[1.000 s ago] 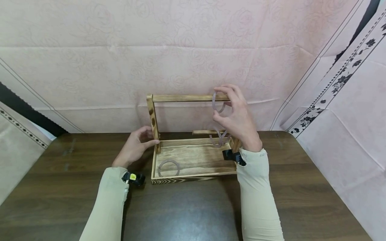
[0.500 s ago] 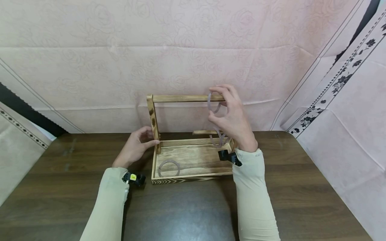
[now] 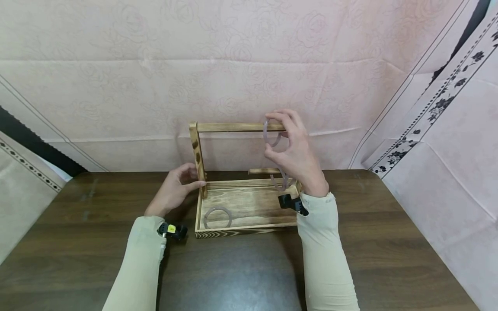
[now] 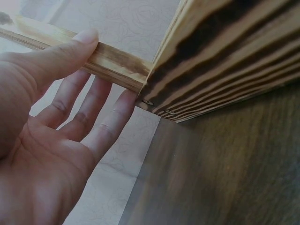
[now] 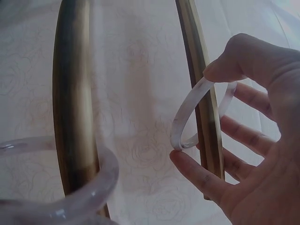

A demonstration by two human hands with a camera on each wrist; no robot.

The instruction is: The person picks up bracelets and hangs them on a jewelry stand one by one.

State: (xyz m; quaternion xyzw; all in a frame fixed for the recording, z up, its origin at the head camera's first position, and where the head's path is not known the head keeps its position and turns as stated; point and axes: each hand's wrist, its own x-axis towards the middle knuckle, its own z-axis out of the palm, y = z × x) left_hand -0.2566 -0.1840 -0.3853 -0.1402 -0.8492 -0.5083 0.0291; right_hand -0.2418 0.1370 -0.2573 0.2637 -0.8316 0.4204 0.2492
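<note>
A wooden rack has a shallow tray (image 3: 249, 205), an upright post (image 3: 197, 151) on the left, a long upper bar (image 3: 233, 127) and a shorter lower bar (image 3: 258, 171). My left hand (image 3: 175, 190) holds the post near its foot, thumb in front and fingers behind. Up at the upper bar, my right hand (image 3: 296, 149) pinches a pale, translucent bangle (image 5: 183, 117) between thumb and fingers. That bangle encircles the bar. Other pale bangles (image 5: 110, 173) hang on the lower bar, partly hidden by the right hand in the head view. One more bangle (image 3: 218, 208) lies in the tray's front left.
The rack stands near the back edge of a dark wooden table (image 3: 241, 276). A pale floral cloth (image 3: 155, 95) hangs close behind it. Each wrist wears a small black camera; my right forearm covers the rack's right side.
My right hand has slid the bangle leftward along the upper bar, and the right forearm moved left with it. The left hand and the rack have stayed put.
</note>
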